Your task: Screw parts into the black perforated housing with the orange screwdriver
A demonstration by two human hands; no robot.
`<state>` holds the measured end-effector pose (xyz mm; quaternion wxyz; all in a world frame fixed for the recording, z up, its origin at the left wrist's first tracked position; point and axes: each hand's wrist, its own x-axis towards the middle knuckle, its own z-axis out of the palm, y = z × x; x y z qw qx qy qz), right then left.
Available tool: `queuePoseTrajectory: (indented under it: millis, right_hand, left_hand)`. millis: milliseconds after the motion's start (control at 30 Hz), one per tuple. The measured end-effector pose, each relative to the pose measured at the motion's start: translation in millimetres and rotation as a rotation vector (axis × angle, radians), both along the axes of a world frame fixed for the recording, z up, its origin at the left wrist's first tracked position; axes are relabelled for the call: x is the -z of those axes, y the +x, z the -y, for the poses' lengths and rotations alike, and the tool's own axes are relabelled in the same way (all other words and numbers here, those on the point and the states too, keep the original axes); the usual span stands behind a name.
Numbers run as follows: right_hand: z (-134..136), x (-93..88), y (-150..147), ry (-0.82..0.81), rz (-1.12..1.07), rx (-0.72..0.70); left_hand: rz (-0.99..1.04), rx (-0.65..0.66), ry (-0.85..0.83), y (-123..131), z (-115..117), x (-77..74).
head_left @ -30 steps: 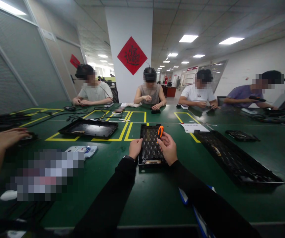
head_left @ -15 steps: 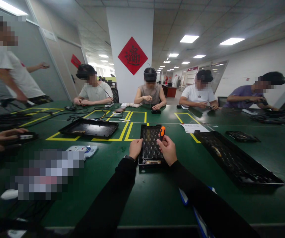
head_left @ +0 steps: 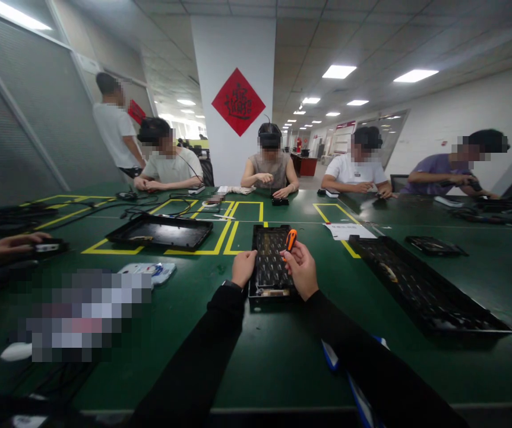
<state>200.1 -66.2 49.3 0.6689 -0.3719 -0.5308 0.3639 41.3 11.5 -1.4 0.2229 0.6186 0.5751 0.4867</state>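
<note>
A black rectangular tray-like casing (head_left: 270, 252) with rows of small pale marks lies on the green table in front of me. My left hand (head_left: 243, 268) is closed on its left edge. In my right hand (head_left: 301, 270) is a screwdriver with an orange and black handle (head_left: 290, 239), held upright over the casing's right side between thumb and fingers. The screwdriver's tip is too small to make out. A pale strip (head_left: 274, 292) sits along the casing's near end.
Black trays lie at left (head_left: 160, 230) and right (head_left: 429, 285), with a small black part (head_left: 436, 245) beyond. A paper sheet (head_left: 350, 231), cables (head_left: 10, 217) and a plastic packet (head_left: 158, 272) are around. Other people sit opposite; another person's hand (head_left: 10, 246) is at far left.
The screwdriver handle has shifted slightly, and the fingers of my right hand have changed position a little around it. The standing person at left has moved away towards the back.
</note>
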Motion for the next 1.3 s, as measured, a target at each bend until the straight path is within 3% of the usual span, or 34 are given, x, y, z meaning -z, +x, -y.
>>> queuePoseTrajectory:
  millis: [333,1300]
  right_hand:
    - [-1.8,0.7,1.6,0.030,-0.049,0.058]
    - [-1.2,1.3,0.4,0.075,0.059,0.059]
  left_hand:
    - [-0.009,0.000,0.008,0.0,0.4,-1.0]
    - [0.010,0.007,-0.010,-1.3,-2.7,2.2]
